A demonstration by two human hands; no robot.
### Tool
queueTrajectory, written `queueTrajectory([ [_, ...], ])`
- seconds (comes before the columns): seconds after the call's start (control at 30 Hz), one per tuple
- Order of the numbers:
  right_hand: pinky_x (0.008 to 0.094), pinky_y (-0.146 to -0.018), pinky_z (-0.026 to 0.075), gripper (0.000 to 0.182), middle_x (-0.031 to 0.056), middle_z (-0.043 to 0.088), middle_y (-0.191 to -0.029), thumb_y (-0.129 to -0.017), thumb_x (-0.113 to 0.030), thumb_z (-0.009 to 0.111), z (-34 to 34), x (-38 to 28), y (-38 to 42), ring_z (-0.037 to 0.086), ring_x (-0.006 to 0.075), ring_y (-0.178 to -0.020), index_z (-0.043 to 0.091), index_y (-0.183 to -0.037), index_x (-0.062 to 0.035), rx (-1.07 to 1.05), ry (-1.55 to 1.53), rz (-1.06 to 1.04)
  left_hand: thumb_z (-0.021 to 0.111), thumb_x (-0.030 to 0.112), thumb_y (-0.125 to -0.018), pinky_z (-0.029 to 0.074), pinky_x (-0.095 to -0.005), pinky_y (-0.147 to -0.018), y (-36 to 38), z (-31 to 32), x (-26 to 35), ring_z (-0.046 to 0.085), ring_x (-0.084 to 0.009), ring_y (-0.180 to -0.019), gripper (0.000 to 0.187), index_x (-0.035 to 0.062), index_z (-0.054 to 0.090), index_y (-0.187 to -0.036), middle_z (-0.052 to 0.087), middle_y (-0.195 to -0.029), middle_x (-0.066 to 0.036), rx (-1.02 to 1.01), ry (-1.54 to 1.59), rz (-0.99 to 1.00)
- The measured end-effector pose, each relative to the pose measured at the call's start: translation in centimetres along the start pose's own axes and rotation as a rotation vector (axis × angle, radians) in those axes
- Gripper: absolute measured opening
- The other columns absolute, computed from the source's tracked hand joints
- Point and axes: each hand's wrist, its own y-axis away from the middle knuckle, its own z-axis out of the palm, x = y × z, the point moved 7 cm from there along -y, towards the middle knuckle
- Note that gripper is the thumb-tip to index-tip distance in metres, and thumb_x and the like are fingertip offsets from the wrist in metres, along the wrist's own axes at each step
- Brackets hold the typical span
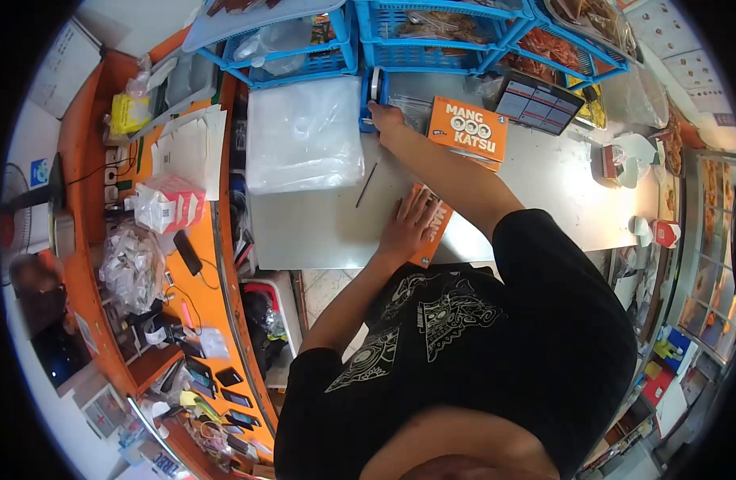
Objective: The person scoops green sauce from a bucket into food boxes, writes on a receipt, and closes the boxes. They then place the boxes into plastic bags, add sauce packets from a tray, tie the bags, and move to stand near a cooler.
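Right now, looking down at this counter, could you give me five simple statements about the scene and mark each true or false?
1. The right hand is at the blue tape dispenser. True.
2. Plastic bags lie left of the dispenser. True.
3. The left hand rests on the bags. False: it is on the near orange box.
4. A tablet stands right of the far orange box. True.
5. The worker wears plain white. False: the shirt is black with a pale print.

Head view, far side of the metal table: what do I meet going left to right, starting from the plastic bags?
Stack of clear plastic bags → blue tape dispenser → upright orange MANG KATSU box → tablet screen.
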Motion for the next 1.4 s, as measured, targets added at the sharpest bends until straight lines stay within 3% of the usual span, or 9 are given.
queueTrajectory([
  [0.17,0.0345,-0.051,0.040,0.017,0.0024,0.058,-0.078,-0.093,-0.028,0.064,-1.5,0.0,4.4,0.051,0.0144,-0.066,0.072,-0.089,-0.0137,-0.004,0.019,-0.132,0.054,0.035,-0.094,0.026,-0.0534,-0.115,3.7,-1.7,-2.0,0.029,-0.0312,-0.144,0.063,0.0114,0.035,-0.150,0.032,-0.156,-0.012,-0.031,-0.100,-0.036],
  [0.47,0.0279,-0.054,0.044,0.016,0.0007,0.063,-0.072,-0.094,-0.022,0.062,-2.3,6.1,3.6,0.056,0.0132,-0.059,0.067,-0.085,-0.0109,-0.013,-0.023,0.272,0.055,0.040,-0.091,0.022,-0.0479,-0.117,5.5,0.4,-1.3,0.031,-0.0269,-0.144,0.069,0.0064,0.037,-0.148,0.033,-0.156,-0.012,0.043,-0.100,-0.086],
  [0.53,0.0276,-0.057,0.046,0.016,0.0016,0.062,-0.070,-0.097,-0.010,0.053,-4.3,0.9,9.8,0.056,0.0134,-0.060,0.067,-0.090,-0.0078,-0.401,-0.022,-0.169,0.054,0.037,-0.091,0.022,-0.0473,-0.117,5.6,0.9,-1.5,0.032,-0.0270,-0.143,0.066,0.0067,0.038,-0.147,0.035,-0.155,-0.012,0.025,-0.029,-0.095],
  [0.6,0.0329,-0.062,0.049,0.027,0.0065,0.066,-0.074,-0.096,-0.002,0.048,-7.8,0.5,12.3,0.062,0.0161,-0.064,0.063,-0.118,-0.0049,-0.636,0.548,-0.529,0.054,0.034,-0.092,0.023,-0.0466,-0.117,5.8,0.9,-1.9,0.033,-0.0272,-0.143,0.063,0.0069,0.039,-0.147,0.036,-0.154,-0.011,0.009,0.020,-0.107],
  [0.8,0.0324,-0.072,0.050,0.073,0.0081,0.064,-0.077,-0.097,-0.009,0.052,-13.0,3.6,15.3,0.061,0.0175,-0.070,0.013,-0.157,-0.0228,-0.828,1.022,-0.738,0.051,0.016,-0.093,0.028,-0.0473,-0.115,4.5,-0.4,-1.7,0.037,-0.0290,-0.140,0.047,0.0090,0.049,-0.140,0.041,-0.151,-0.011,0.060,0.032,-0.056],
  [1.0,0.0372,-0.077,0.050,0.078,0.0140,0.068,-0.086,-0.094,-0.020,0.062,-11.6,6.3,12.9,0.065,0.0269,-0.081,0.015,-0.157,-0.0239,-0.959,1.069,-0.656,0.056,0.015,-0.088,0.033,-0.0489,-0.112,3.9,-2.0,-0.7,0.044,-0.0344,-0.132,0.052,0.0068,0.049,-0.139,0.046,-0.137,-0.018,0.032,0.033,-0.085],
  [1.1,0.0425,-0.083,0.049,0.070,0.0173,0.068,-0.090,-0.091,-0.027,0.065,-12.4,7.9,10.9,0.066,0.0350,-0.087,0.031,-0.152,-0.0208,-0.876,0.979,-0.665,0.058,0.014,-0.085,0.036,-0.0489,-0.109,2.9,-3.2,-0.4,0.046,-0.0363,-0.127,0.056,0.0053,0.046,-0.140,0.045,-0.132,-0.019,0.034,0.098,-0.185],
  [1.33,0.0389,-0.071,0.053,0.056,0.0162,0.066,-0.088,-0.090,-0.027,0.068,-10.3,5.1,10.1,0.066,0.0291,-0.083,0.045,-0.140,-0.0144,-0.494,0.701,-0.694,0.061,0.012,-0.084,0.039,-0.0487,-0.105,3.2,-3.8,-1.0,0.045,-0.0379,-0.126,0.057,0.0061,0.047,-0.139,0.046,-0.133,-0.019,0.025,-0.027,-0.169],
  [1.4,0.0368,-0.062,0.053,0.048,0.0102,0.062,-0.087,-0.092,-0.028,0.067,-7.0,4.4,7.9,0.063,0.0215,-0.080,0.051,-0.134,-0.0122,-0.436,-0.064,-0.280,0.064,0.012,-0.082,0.038,-0.0485,-0.106,5.0,-4.8,-1.4,0.044,-0.0357,-0.128,0.058,0.0068,0.048,-0.138,0.047,-0.131,-0.020,0.063,-0.016,-0.170],
])
